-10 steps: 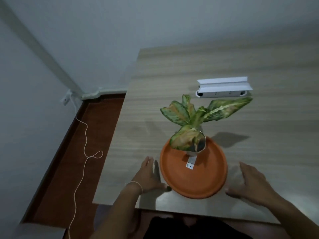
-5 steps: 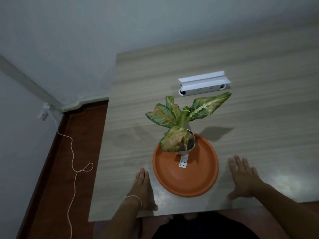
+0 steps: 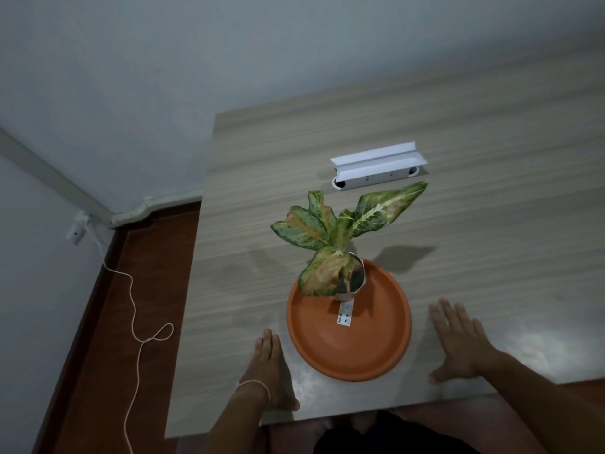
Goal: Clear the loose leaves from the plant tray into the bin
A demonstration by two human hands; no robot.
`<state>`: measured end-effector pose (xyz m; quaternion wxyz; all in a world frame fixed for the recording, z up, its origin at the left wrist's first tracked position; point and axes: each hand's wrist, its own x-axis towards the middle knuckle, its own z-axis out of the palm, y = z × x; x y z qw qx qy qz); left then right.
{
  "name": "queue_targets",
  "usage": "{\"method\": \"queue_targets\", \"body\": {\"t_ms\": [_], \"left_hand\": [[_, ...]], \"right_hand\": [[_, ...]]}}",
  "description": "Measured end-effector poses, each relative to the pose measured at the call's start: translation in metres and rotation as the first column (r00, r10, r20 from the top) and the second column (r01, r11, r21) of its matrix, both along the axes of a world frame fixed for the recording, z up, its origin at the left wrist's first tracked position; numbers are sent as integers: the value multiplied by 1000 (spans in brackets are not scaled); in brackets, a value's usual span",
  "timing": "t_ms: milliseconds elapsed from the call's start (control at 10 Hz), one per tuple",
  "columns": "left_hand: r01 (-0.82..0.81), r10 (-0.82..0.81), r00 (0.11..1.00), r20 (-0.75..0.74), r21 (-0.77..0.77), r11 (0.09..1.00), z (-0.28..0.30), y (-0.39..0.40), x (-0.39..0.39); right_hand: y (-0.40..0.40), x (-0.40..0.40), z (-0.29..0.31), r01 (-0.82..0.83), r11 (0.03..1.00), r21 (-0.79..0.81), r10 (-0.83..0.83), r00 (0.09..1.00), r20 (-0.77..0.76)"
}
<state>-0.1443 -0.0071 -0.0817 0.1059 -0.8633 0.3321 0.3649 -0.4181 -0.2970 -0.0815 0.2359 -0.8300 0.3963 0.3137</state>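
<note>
Nearest me, both hands lie flat on the counter (image 3: 248,224), palms down, fingers spread out straight & holding nothing. The left hand (image 3: 268,371) is just beside the tray's near-left rim, not quite touching as far as I can tell; the right hand (image 3: 458,342) sits near the right rim w/ a sliver of bare counter between. So the orange plant tray (image 3: 353,358) lies between the two hands, a bit fwd of both – the left looks marginally nearer the rim.

In the tray: a small pot (image 3: 352,283) towards the far side, its white label (image 3: 344,314) hanging down the front. The plant (image 3: 334,231) spreads speckled green-and-yellow leaves up & outward; the lowest, a yellowed leaf (image 3: 322,273), droops over the far-left rim. Whether it's loose or attached I can't tell. The near half of the tray looks bare – no fallen leaves that I can make out in this dim light.

My guess: either hand goes fwd & inward over the rim, w/ the left better placed for that drooping leaf.

Further back, a white power strip (image 3: 376,170) lies crosswise on the counter, well apart from the tray. Off to the left, on the floor, a thin white cord (image 3: 134,309) trails from a wall fitting. No bin in sight anywhere
</note>
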Motion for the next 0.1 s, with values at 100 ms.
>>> {"method": "queue_targets", "body": {"t_ms": [100], "left_hand": [[8, -8, 1000, 11, -11, 1000, -7, 3, -2]], "right_hand": [[2, 9, -5, 197, 979, 45, -202, 967, 156]]}}
